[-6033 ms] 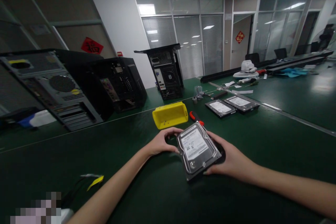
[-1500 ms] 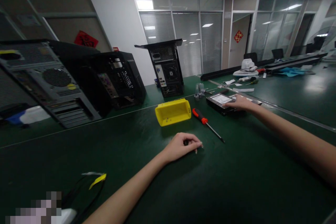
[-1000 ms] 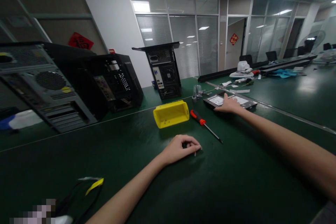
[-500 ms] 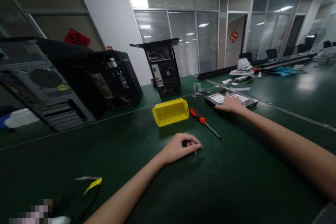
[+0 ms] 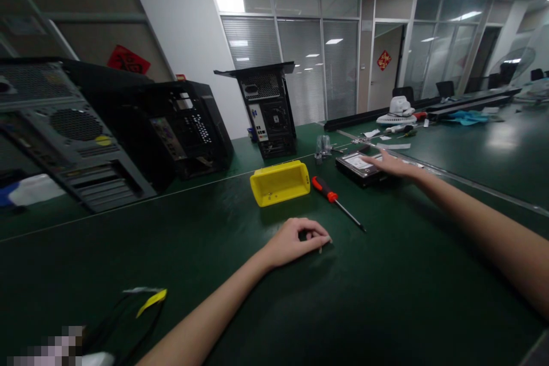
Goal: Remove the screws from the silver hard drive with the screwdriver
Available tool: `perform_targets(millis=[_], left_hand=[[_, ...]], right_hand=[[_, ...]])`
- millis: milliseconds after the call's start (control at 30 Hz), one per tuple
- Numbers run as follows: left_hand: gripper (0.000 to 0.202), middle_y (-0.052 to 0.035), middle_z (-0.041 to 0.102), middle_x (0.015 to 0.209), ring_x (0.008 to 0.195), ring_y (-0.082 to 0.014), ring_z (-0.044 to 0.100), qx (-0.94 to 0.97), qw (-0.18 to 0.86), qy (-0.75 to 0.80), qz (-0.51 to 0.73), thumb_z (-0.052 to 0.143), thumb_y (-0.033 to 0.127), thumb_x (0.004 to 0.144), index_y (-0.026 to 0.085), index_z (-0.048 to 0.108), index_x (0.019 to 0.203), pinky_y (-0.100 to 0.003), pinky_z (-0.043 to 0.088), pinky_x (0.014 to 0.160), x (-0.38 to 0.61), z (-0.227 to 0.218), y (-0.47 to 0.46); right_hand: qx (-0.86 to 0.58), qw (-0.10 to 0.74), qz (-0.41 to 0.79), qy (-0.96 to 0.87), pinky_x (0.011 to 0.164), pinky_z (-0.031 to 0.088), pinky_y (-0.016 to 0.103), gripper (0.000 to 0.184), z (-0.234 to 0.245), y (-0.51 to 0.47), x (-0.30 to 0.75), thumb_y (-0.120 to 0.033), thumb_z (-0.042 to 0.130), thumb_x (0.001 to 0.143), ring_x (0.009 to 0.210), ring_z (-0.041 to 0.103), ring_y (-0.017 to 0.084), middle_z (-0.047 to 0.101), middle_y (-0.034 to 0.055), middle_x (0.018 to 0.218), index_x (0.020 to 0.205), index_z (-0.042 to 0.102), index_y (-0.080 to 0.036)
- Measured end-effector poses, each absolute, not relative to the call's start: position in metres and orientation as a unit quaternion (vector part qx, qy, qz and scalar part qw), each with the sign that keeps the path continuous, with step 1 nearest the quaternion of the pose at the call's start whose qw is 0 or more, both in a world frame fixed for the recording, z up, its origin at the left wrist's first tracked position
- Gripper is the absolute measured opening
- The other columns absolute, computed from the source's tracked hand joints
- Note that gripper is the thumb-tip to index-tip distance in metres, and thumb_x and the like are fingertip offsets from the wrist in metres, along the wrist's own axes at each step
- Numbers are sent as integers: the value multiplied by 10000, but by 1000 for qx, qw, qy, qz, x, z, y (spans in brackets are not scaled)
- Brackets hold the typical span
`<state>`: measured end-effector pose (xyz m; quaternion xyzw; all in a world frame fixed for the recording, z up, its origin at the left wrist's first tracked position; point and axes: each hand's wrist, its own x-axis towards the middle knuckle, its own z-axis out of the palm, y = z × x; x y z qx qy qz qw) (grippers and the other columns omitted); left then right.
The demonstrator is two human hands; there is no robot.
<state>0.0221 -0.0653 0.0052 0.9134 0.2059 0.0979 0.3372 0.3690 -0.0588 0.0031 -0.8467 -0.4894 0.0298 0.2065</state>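
On the green table my left hand [image 5: 295, 242] rests with its fingers curled and the thumb tip against them. Whatever it pinches, if anything, is too small to make out. Farther off to the right, my right hand [image 5: 392, 164] is stretched over the hard drives, fingers extended and apart. The nearer hard drive [image 5: 357, 162] lies flat, its white label up; the hand hides part of what lies beside it. Between the hands is a red and black screwdriver [image 5: 328, 191], its shaft pointing toward me. The yellow bin [image 5: 280, 193] beside it contains a few tiny pieces, perhaps screws.
Several computer cases, among them an upright black one [image 5: 269, 114], stand along the back left. Clear cups [image 5: 323, 144] stand behind the drives. A white fan [image 5: 398, 111] and tools lie farther back. A cable with a yellow tag [image 5: 152, 302] lies front left.
My right hand has shifted right and away across the hard drives, its fingers straighter, uncovering more of the nearer drive. My left hand stays where it was.
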Motion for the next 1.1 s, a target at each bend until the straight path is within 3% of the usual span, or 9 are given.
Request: perform_targets(millis=[167, 333, 533, 1100], left_hand=[[351, -22, 649, 773, 721, -124, 537, 917, 333, 198, 98, 480, 455, 840, 168, 665, 922, -221, 371, 649, 22, 6, -64], [340, -26, 654, 802, 741, -126, 549, 917, 334, 193, 102, 485, 447, 839, 172, 666, 925, -227, 383, 670, 23, 6, -64], [341, -31, 658, 810, 764, -132, 558, 915, 337, 197, 102, 490, 448, 836, 167, 666, 918, -232, 393, 687, 25, 8, -67], [351, -29, 648, 780, 715, -125, 548, 913, 341, 202, 97, 492, 458, 831, 164, 659, 926, -229, 387, 653, 22, 5, -67]], right_hand=[[-836, 223, 44, -499, 849, 452, 395, 372, 10, -106, 429, -335, 480, 869, 1018, 516, 185, 495, 103, 1162, 1179, 480, -129], [-828, 236, 34, -507, 868, 445, 393, 384, -24, -147, 457, -336, 478, 869, 1046, 502, 192, 471, 116, 1201, 1196, 473, -136], [-850, 239, -29, -468, 879, 431, 429, 414, -51, -114, 441, -344, 485, 864, 1072, 487, 209, 461, 112, 1212, 1218, 452, -132], [-880, 178, -51, -438, 875, 432, 426, 410, -49, -111, 450, -352, 481, 865, 1059, 494, 204, 474, 110, 1195, 1209, 460, -130]])
